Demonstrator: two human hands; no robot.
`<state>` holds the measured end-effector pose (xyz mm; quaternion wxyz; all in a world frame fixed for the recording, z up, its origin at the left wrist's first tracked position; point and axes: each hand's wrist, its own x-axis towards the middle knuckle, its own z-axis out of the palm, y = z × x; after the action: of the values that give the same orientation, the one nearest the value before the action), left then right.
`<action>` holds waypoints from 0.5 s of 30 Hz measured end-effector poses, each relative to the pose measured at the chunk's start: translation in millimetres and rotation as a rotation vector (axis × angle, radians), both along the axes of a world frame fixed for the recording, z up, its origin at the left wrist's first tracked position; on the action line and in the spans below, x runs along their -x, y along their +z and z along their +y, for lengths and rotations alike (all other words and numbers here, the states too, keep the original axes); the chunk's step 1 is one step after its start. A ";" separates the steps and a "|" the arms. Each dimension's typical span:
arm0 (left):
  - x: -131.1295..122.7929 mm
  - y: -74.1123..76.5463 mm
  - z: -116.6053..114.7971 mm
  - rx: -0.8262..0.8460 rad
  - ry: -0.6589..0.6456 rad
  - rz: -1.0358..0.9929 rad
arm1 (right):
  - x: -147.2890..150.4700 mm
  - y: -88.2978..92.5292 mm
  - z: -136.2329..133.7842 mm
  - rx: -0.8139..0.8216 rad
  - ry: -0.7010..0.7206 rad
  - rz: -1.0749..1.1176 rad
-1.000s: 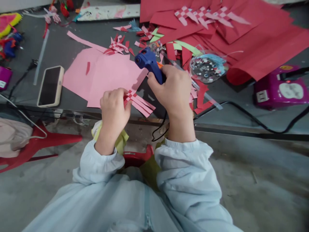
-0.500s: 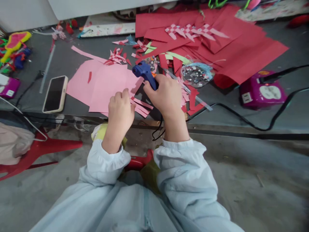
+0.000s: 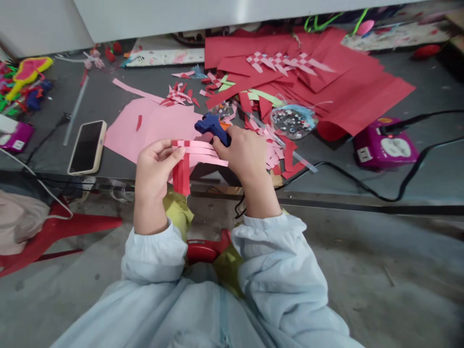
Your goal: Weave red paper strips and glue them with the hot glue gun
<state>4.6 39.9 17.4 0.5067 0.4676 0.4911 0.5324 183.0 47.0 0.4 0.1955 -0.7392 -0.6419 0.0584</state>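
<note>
While the pink and red strips [image 3: 181,176] were pinched in the left hand [image 3: 154,169] over the near edge of the table [image 3: 337,150], the glue gun [image 3: 212,126] was clasped in the right hand [image 3: 248,152]; beyond, pink paper [image 3: 163,121] was spread, and farther back red sheets [image 3: 351,101] were heaped.

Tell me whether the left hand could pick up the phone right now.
Probably yes: the phone lies nearby on the table, uncovered, though the left hand pinches paper strips and would likely have to put them down first.
</note>
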 end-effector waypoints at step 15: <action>2.4 6.3 -13.3 -0.092 0.156 -0.374 | 13.5 -4.7 -25.9 -0.342 0.124 0.242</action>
<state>2.1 26.7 23.7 0.5242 0.3438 0.3983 0.6696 169.5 21.1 -4.3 0.3896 -0.6420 -0.6585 0.0491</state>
